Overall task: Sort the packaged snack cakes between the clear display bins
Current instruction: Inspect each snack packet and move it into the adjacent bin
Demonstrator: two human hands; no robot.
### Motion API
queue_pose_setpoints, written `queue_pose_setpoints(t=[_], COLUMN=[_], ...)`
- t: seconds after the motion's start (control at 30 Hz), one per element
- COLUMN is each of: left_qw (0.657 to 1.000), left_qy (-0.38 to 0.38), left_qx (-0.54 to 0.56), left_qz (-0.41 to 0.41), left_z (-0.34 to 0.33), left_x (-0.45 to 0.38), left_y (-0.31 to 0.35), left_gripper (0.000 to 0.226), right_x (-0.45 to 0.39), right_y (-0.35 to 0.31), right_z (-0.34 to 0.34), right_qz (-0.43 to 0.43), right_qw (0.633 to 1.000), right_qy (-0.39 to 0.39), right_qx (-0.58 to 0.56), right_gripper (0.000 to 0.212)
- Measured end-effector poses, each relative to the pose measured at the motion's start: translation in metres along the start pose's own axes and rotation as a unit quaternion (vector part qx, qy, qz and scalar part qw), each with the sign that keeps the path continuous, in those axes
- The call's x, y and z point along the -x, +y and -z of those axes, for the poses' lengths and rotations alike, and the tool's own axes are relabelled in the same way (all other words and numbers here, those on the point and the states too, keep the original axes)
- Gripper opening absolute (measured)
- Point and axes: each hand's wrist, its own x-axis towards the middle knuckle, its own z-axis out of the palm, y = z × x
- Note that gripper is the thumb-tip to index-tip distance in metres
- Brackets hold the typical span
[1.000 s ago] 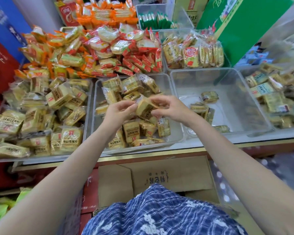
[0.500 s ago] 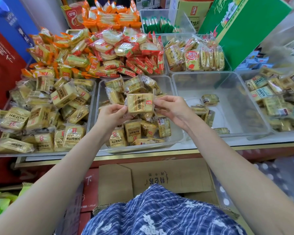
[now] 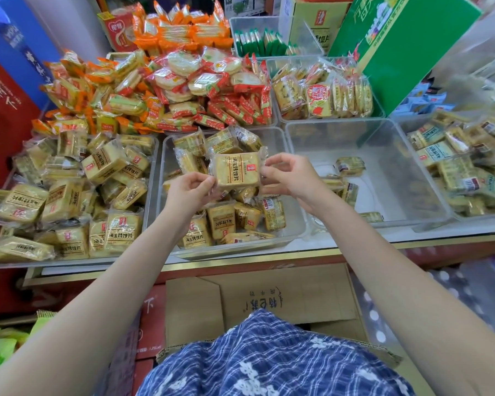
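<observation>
shop counter with a gold edge carries clear bins of wrapped snacks. both hands hold one yellow cake pack up above the middle bin, label facing the camera. left hand pinches the wrapper's left edge between thumb and fingers; right hand pinches the right edge the same way. middle bin is partly filled with like packs, the left bin is heaped full, and the right bin holds only a few near its left side. behind sit orange and red packs and a green box. below the counter lies a cardboard box.
</observation>
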Motion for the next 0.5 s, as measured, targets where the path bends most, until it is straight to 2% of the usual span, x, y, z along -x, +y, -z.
queue_pose_setpoints(t=[0.1, 0.17, 0.23, 0.4, 0.43, 0.5], left_qw=[1.000, 1.000, 0.998, 0.996, 0.995, 0.993], left_qy=[0.001, -0.020, -0.036, -0.027, -0.027, -0.031], left_qx=[0.000, 0.007, 0.045, 0.079, 0.088, 0.111], left_qz=[-0.007, -0.006, 0.007, 0.025, 0.026, 0.035], left_z=[-0.001, -0.001, -0.002, -0.006, -0.007, -0.007], left_x=[0.001, 0.001, 0.000, -0.001, -0.002, -0.003], left_y=[0.000, 0.002, 0.006, 0.015, 0.016, 0.019], left_gripper=[0.003, 0.023, 0.038, 0.014, 0.012, 0.009], right_x=[0.000, 0.001, 0.002, -0.001, 0.000, 0.000], right_y=[0.003, 0.006, 0.007, 0.008, 0.008, 0.007], right_z=[0.003, 0.004, 0.004, 0.009, 0.011, 0.015], right_qz=[-0.022, -0.013, 0.007, 0.029, 0.029, 0.043], right_qw=[1.000, 0.998, 0.997, 0.999, 0.999, 0.997], right_qy=[-0.016, 0.006, 0.021, 0.020, 0.006, -0.045], right_qx=[-0.010, 0.060, 0.072, 0.040, 0.027, 0.036], right_gripper=[0.012, 0.015, 0.016, 0.017, 0.021, 0.051])
